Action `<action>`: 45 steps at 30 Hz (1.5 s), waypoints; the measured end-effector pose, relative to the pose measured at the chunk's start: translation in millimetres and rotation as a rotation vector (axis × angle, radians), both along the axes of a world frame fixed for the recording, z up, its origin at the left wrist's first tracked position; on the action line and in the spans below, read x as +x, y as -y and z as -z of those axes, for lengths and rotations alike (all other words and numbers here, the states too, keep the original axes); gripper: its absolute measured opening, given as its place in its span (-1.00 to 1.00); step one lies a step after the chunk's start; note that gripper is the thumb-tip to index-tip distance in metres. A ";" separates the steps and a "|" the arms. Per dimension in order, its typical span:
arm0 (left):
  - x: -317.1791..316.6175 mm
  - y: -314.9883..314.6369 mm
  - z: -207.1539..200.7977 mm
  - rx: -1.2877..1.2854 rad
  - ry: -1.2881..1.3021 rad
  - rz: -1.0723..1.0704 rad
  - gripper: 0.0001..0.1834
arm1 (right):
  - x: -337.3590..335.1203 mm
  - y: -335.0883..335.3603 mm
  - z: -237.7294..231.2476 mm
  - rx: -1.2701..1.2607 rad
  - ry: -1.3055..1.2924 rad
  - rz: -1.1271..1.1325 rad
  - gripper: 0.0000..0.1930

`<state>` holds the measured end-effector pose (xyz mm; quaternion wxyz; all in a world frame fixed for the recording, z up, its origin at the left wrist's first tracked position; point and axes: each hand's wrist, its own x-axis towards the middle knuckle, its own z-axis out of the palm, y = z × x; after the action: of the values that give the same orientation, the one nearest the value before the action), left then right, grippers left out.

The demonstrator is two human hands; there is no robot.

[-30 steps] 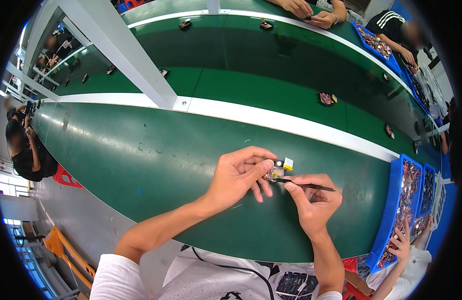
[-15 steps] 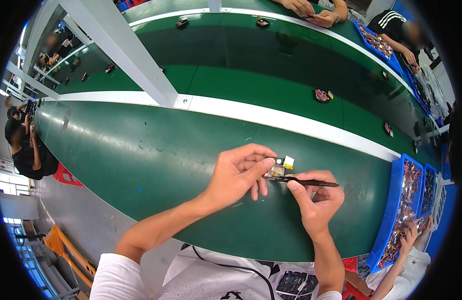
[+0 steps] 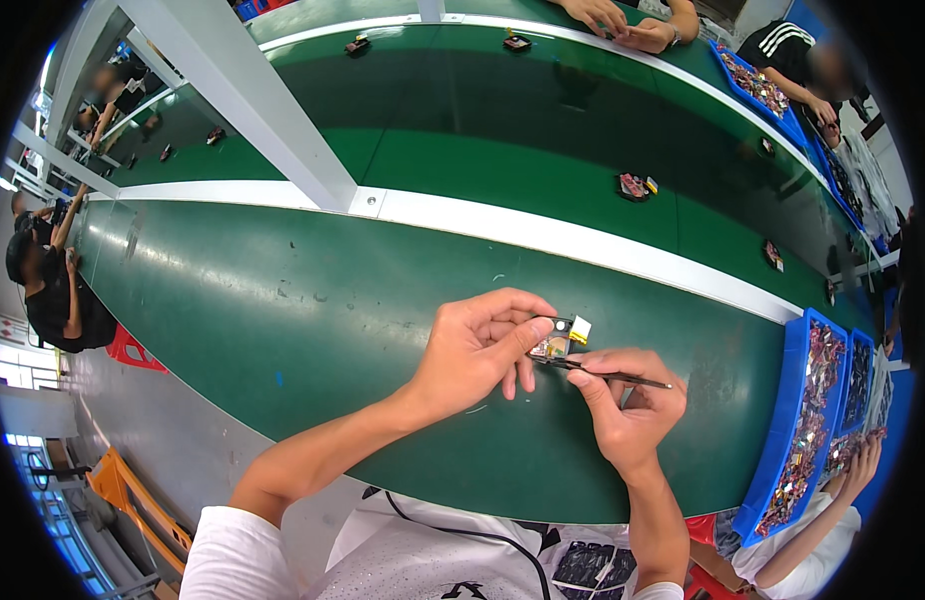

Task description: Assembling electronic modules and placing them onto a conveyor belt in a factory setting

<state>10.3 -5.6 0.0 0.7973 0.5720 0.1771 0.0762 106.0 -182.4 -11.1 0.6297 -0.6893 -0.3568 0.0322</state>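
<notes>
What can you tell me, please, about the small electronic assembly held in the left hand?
The small electronic assembly has a dark, plastic-looking frame with a pale round spot near its top and what look like exposed components inside. A white-and-yellow piece sticks out at its upper right. The left hand pinches its left side, holding it over the green tabletop. A dark tweezers-like tool in the right hand reaches its lower edge; whether the tip touches is unclear.
</notes>
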 end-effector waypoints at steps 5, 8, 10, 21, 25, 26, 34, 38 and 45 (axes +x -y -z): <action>3.3 -0.8 -1.0 0.017 -0.002 0.049 -0.77 | 3.1 0.5 -0.8 0.021 0.113 -0.024 -0.87; 3.3 -3.3 -1.1 0.040 0.011 0.093 -0.75 | 1.7 0.7 -4.6 -0.001 0.143 -0.032 -0.87; 3.4 -3.5 -1.1 0.048 -0.005 0.095 -0.75 | 0.8 -0.2 -4.9 -0.002 0.165 -0.036 -0.87; 5.0 -1.1 2.5 0.047 -0.030 0.054 -0.82 | 0.2 -2.0 -4.8 -0.027 0.221 -0.054 -0.86; 8.7 -2.6 3.3 0.084 -0.071 0.083 -0.82 | 0.8 -3.0 -3.3 -0.035 0.264 -0.043 -0.85; 10.8 -2.4 3.4 0.094 -0.075 0.076 -0.82 | 2.0 -2.4 -3.9 -0.059 0.291 -0.035 -0.85; 91.8 -93.9 16.1 0.395 -0.033 -0.285 -0.81 | 8.5 -1.2 -1.8 0.083 0.202 0.129 -0.82; 125.8 -152.5 13.5 0.802 -0.181 -0.462 -0.72 | 10.0 -2.7 0.1 0.092 0.287 0.111 -0.80; 159.3 -142.4 25.5 1.481 0.036 -0.589 -0.80 | 7.2 -6.4 -0.2 0.130 0.340 0.110 -0.79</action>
<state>169.6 136.8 -25.5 0.1595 0.8814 0.2116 0.3909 113.2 -176.0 -10.9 0.6044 -0.6611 -0.4210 -0.1425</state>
